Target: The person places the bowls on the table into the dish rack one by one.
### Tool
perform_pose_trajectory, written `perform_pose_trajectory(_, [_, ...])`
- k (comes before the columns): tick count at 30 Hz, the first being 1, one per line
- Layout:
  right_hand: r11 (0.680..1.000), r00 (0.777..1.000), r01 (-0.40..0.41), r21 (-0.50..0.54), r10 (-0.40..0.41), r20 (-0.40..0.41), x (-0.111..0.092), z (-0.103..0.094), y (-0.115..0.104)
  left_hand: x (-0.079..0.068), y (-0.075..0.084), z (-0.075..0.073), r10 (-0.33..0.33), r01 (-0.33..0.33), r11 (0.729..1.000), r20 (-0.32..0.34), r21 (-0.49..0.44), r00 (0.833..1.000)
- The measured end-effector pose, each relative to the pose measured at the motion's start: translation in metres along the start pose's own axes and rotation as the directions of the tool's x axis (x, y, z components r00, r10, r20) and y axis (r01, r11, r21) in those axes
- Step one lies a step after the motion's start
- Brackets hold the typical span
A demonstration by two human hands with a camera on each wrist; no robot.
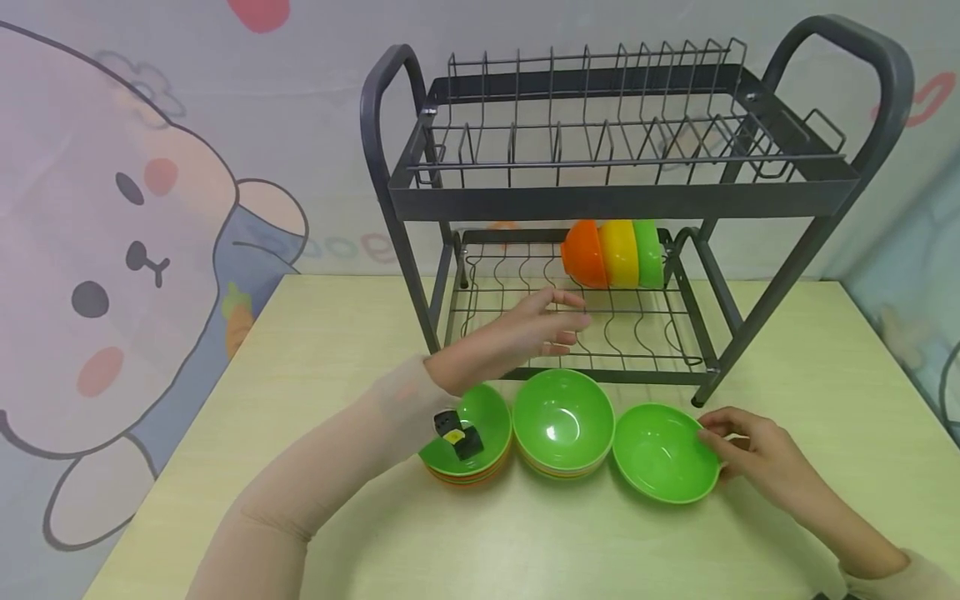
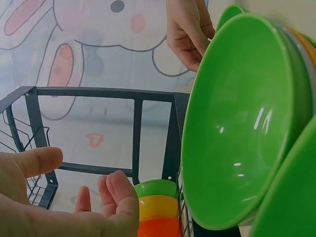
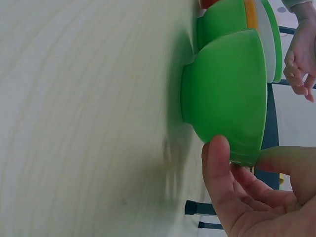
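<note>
A glossy green bowl (image 1: pixel 663 454) sits mouth up on the table (image 1: pixel 525 542), just beside a bowl stack (image 1: pixel 562 421).

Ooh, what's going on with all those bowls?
Someone is handling bowls by a dish rack. Their right hand holds the edge of a single green bowl. Their left hand is empty, near the lower shelf. On that shelf, an orange bowl, a yellow bowl and another green bowl sit tipped on their sides. Two bowl stacks stand on the table.
</note>
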State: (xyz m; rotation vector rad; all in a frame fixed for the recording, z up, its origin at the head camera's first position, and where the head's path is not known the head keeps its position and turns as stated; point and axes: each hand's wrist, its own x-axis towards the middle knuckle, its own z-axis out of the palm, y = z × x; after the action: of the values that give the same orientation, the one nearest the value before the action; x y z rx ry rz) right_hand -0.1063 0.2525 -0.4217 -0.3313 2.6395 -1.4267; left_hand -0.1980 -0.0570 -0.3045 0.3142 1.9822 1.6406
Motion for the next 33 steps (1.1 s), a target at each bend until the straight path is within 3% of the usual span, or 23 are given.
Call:
perform_pose_trajectory(7, [0.999,0.999,-0.01,0.044,0.008,0.044,0.0,0.0,0.003,-0.007,-0.005,0.001,0.004,-0.004,1.0,0.032,-0.009,0.999])
perform_pose_trajectory(16, [0.999,0.999,0.036,-0.021,-0.035,0.01,-0.002,-0.001,0.007,-0.012,-0.012,0.003,0.011,-0.006,0.999,0.107,-0.049,0.994])
perform_pose_trajectory(33, [0.988,0.988,0.141,-0.063,-0.145,-0.057,0.0,-0.013,-0.014,-0.015,-0.015,0.008,0.007,0.006,0.996,0.142,-0.091,0.99])
